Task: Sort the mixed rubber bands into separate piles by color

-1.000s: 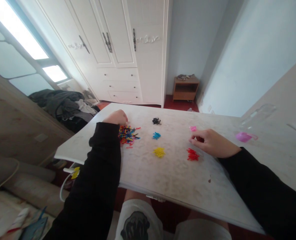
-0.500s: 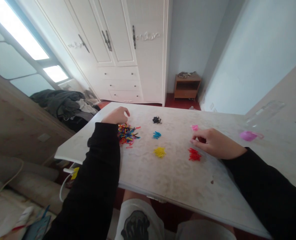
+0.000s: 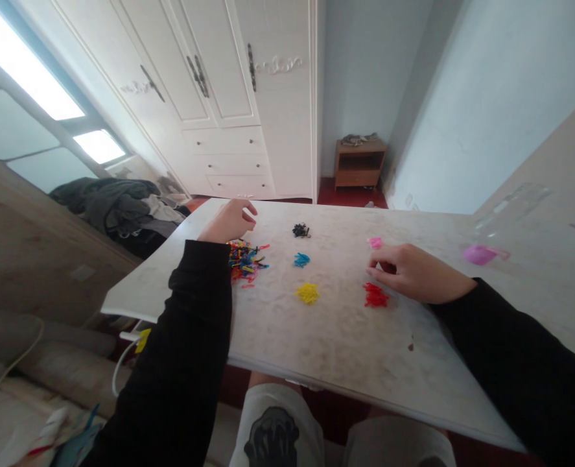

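Observation:
My left hand (image 3: pixel 229 222) is over the table's far left part, just beyond a mixed heap of small coloured rubber bands (image 3: pixel 243 263). Its fingers are curled, with a gap between the fingertips and nothing visible in it. My right hand (image 3: pixel 404 271) hovers between a small pink pile (image 3: pixel 375 242) and a red pile (image 3: pixel 376 295). Its thumb and fingertips are drawn together; anything between them is too small to make out. Between the hands lie a black pile (image 3: pixel 301 230), a blue pile (image 3: pixel 301 259) and a yellow pile (image 3: pixel 307 293) of bands.
On the right of the white table (image 3: pixel 336 344) lie a clear plastic bottle (image 3: pixel 513 211) and a pink rounded object (image 3: pixel 480 254). A dark speck (image 3: pixel 411 347) marks the near right. A white wardrobe (image 3: pixel 287 130) stands beyond, and clothes (image 3: pixel 117 204) are heaped at left.
The view has shifted slightly. The fingertips of my left hand have parted a little more. My right hand stays near the pink and red piles, and the piles look the same.

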Demonstrator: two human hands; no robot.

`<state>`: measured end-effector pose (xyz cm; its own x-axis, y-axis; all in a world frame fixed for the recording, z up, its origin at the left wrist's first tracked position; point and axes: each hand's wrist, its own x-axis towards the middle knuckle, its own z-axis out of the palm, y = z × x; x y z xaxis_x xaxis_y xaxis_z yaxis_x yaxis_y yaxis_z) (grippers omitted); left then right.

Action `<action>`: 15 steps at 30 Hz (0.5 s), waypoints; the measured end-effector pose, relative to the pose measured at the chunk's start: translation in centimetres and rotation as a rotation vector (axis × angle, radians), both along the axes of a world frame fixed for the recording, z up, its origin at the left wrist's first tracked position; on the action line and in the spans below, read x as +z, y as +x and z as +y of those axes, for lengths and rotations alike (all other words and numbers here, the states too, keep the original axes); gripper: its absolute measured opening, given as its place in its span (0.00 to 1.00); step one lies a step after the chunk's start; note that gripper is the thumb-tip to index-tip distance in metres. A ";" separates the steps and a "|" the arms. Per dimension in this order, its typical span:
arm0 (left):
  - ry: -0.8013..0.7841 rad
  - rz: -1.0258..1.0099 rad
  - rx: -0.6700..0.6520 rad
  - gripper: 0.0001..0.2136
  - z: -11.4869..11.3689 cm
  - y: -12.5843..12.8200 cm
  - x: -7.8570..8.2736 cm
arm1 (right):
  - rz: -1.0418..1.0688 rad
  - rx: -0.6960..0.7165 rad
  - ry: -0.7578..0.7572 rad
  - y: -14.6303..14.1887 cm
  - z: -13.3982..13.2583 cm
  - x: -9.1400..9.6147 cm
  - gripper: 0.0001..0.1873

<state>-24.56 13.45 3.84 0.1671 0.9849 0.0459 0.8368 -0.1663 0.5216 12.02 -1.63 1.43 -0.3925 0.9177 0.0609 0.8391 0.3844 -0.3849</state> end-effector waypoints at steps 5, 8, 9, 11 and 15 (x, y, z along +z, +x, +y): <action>0.071 -0.441 -0.273 0.11 -0.8 3.4 -0.3 | -0.006 -0.009 -0.010 -0.2 -0.1 0.1 0.12; 0.070 -0.679 -0.440 0.14 -1.6 5.9 -1.0 | 0.020 -0.007 0.009 -0.4 -0.1 0.2 0.10; 0.054 -0.734 -0.487 0.15 -2.0 6.7 -1.3 | 0.034 0.002 0.033 -0.5 -0.2 0.2 0.09; 0.017 -0.809 -0.557 0.17 -2.9 8.0 -1.8 | 0.071 0.032 0.100 -0.7 -0.3 0.3 0.08; -0.070 -0.856 -0.626 0.18 -4.4 9.6 -2.5 | 0.145 0.103 0.217 -1.3 -0.7 0.5 0.07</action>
<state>-15.00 9.08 1.31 0.5841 0.7395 0.3346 -0.0380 -0.3869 0.9213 10.70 -2.34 1.89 -0.4558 0.8328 0.3141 0.7333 0.5514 -0.3977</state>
